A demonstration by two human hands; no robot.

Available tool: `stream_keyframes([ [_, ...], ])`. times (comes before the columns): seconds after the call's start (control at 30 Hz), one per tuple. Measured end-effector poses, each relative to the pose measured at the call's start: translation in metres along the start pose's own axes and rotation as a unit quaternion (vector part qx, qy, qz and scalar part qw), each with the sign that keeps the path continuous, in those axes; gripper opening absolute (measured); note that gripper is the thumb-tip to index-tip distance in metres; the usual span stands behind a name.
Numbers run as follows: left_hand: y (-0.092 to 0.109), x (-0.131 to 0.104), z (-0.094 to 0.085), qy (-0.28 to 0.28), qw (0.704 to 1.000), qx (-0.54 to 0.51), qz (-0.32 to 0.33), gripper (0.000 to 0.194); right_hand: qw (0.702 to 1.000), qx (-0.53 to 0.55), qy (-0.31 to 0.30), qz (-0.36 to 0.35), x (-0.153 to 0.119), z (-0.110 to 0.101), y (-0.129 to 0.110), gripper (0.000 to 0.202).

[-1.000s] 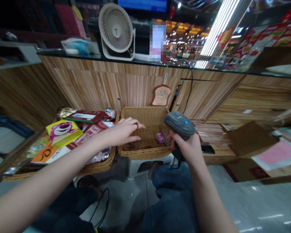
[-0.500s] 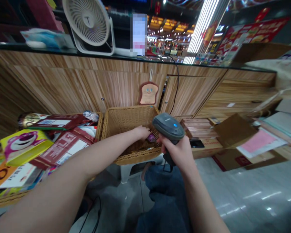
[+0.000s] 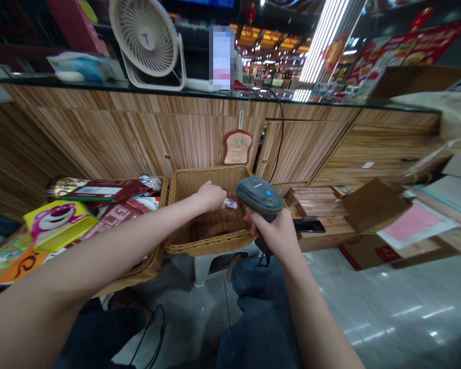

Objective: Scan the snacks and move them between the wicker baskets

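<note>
A small purple wrapped item [image 3: 231, 204] sticks out from the closed fingers of my left hand [image 3: 212, 196], above the wicker basket [image 3: 207, 250] in the middle. My right hand [image 3: 278, 228] is wrapped round the handle of a dark grey barcode scanner [image 3: 259, 195], whose blue light is lit. The scanner's head is over the basket's right side, just right of the purple item. To the left, a second wicker basket [image 3: 138, 274] holds brown packages [image 3: 117, 218] and a yellow box with a pink bear face [image 3: 59, 223].
Behind the baskets stands a wood-grain counter [image 3: 130, 133] with a white fan [image 3: 148, 41] on top and a toast-shaped plush [image 3: 237, 147] hanging in front. A black phone [image 3: 309, 225] and cardboard boxes [image 3: 372, 251] lie at right. A white stool [image 3: 202, 269] is under the middle basket.
My left hand has lifted the purple item from the basket's bottom and moved up and left. The scanner in my right hand has shifted slightly left.
</note>
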State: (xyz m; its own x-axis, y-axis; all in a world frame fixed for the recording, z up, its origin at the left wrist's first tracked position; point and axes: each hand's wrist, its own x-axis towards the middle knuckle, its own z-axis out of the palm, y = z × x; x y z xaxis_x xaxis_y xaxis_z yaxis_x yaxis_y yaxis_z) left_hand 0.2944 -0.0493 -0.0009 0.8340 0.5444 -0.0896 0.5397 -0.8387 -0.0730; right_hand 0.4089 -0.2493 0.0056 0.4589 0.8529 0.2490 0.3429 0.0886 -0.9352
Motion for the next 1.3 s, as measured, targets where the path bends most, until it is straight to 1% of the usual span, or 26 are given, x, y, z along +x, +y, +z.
stream_keyframes([
  [0.1, -0.006, -0.039, -0.019, 0.022, 0.998, 0.051, -0.04, 0.034, 1.0, -0.014, -0.018, -0.001, -0.001, 0.004, -0.002, 0.03],
  [0.13, -0.008, -0.054, -0.025, 0.043, 0.995, 0.07, -0.051, 0.035, 1.0, -0.017, -0.026, -0.002, -0.001, 0.006, -0.003, 0.03],
  [0.2, -0.011, -0.084, -0.034, 0.109, 0.986, 0.11, -0.068, 0.037, 0.999, -0.015, -0.045, -0.003, -0.002, 0.01, -0.005, 0.028],
  [0.27, -0.015, -0.112, -0.038, 0.178, 0.971, 0.132, -0.091, 0.038, 0.998, -0.009, -0.064, -0.003, -0.004, 0.015, -0.007, 0.026],
  [0.33, -0.018, -0.134, -0.04, 0.237, 0.956, 0.129, -0.117, 0.039, 0.997, -0.006, -0.081, -0.006, -0.006, 0.02, -0.01, 0.026],
  [0.43, -0.025, -0.157, -0.039, 0.291, 0.939, 0.113, -0.142, 0.046, 0.994, -0.012, -0.103, -0.021, -0.009, 0.027, -0.015, 0.025],
  [0.53, -0.032, -0.169, -0.035, 0.302, 0.931, 0.131, -0.156, 0.054, 0.991, -0.021, -0.121, -0.042, -0.011, 0.034, -0.019, 0.024],
  [0.67, -0.039, -0.175, -0.032, 0.297, 0.926, 0.159, -0.171, 0.058, 0.99, -0.023, -0.128, -0.061, -0.013, 0.042, -0.023, 0.019],
  [0.87, -0.039, -0.179, -0.032, 0.297, 0.921, 0.172, -0.183, 0.056, 0.988, -0.024, -0.137, -0.068, -0.013, 0.046, -0.025, 0.02],
  [1.0, -0.042, -0.188, -0.032, 0.313, 0.922, 0.142, -0.179, 0.053, 0.989, -0.03, -0.132, -0.057, -0.011, 0.047, -0.023, 0.02],
  [1.07, -0.047, -0.2, -0.033, 0.324, 0.922, 0.12, -0.177, 0.049, 0.99, -0.033, -0.128, -0.049, -0.009, 0.047, -0.021, 0.021],
  [1.13, -0.054, -0.217, -0.034, 0.338, 0.917, 0.103, -0.187, 0.048, 0.99, -0.037, -0.128, -0.044, -0.009, 0.046, -0.018, 0.023],
  [1.2, -0.062, -0.24, -0.035, 0.353, 0.906, 0.082, -0.217, 0.052, 0.99, -0.04, -0.128, -0.043, -0.008, 0.046, -0.016, 0.026],
  [1.3, -0.073, -0.283, -0.033, 0.374, 0.881, 0.02, -0.288, 0.062, 0.99, -0.044, -0.13, -0.041, -0.008, 0.046, -0.013, 0.03],
])
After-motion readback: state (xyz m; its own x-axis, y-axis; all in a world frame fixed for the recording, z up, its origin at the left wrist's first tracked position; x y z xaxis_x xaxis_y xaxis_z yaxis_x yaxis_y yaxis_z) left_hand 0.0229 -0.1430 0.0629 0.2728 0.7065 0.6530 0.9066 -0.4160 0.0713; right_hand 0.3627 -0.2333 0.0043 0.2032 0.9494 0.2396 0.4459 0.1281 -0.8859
